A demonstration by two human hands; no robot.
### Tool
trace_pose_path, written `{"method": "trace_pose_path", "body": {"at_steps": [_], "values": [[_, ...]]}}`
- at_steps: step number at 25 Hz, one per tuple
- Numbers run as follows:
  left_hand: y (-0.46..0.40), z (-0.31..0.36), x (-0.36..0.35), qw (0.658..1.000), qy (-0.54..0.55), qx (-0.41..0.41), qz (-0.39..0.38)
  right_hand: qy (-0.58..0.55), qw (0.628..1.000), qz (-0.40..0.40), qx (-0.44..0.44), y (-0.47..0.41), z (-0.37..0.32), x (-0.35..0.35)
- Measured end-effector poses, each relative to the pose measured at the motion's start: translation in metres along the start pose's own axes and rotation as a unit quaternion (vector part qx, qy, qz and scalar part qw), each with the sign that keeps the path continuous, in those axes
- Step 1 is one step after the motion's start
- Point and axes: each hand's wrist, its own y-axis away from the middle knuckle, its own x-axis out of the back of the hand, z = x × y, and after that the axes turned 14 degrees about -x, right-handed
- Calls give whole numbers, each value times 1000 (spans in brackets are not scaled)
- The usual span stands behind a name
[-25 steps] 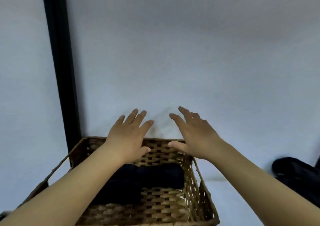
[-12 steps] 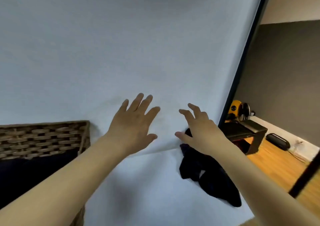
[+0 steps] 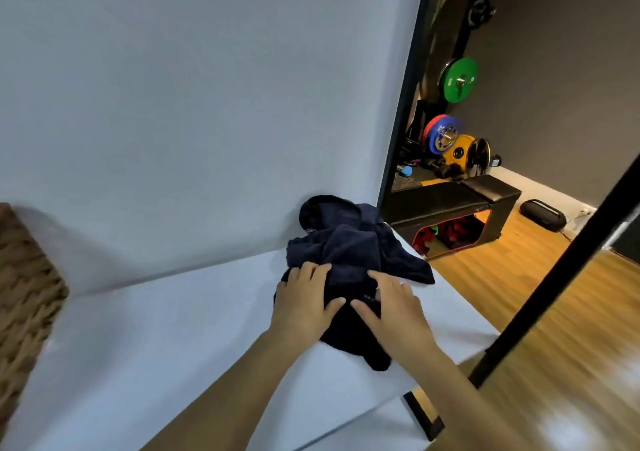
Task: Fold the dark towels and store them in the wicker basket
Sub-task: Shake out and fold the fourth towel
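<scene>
My left hand [image 3: 304, 303] and right hand [image 3: 393, 308] both rest flat with relaxed fingers on the crumpled towels [image 3: 349, 253], at the desk's [image 3: 173, 346] right end. The basket [image 3: 24, 277] stands well apart, far left.

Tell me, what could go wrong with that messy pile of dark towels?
The dark towels lie crumpled near the white table's right edge, so a loose corner might slip off. Both hands, left hand and right hand, might grab several layers at once. The wicker basket sits far left, so a carried towel could unfold.
</scene>
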Motion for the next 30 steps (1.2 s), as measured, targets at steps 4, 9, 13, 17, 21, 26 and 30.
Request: {"method": "trace_pose_path", "body": {"at_steps": [4, 9, 13, 17, 21, 26, 30], "values": [[-9, -11, 2, 987, 142, 41, 63, -66, 998, 13, -3, -2, 4, -2], [-7, -6, 22, 984, 171, 27, 52, -133, 985, -33, -104, -17, -2, 0], [-1, 0, 68, 969, 234, 16, 83, -232, 970, 32, -58, -36, -31, 12], [0, 4, 132, 946, 243, 26, 216, -479, 878, 10, 20, -44, -72, 49], [1, 22, 177, 889, 282, 2, 362, -558, 820, 43, 117, -33, -126, 88], [15, 4, 182, 849, 367, 59, 376, -410, 884, -168, 149, -28, -127, 64], [33, -22, 163, 865, 361, 140, 320, -101, 963, -165, 188, -33, -98, 5]]}}
